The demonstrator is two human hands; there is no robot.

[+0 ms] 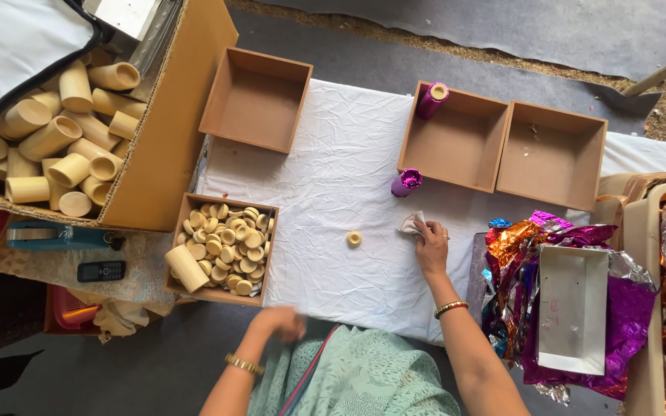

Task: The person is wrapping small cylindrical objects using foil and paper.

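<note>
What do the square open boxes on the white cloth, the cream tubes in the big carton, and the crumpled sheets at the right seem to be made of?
The square boxes look like brown fibreboard: matte, flat, with thick cut edges. The cream tubes seem to be plastic or coated card: smooth hollow cylinders; the look leaves it open. The crumpled sheets look like metallic foil: shiny, creased, purple and orange.
</note>
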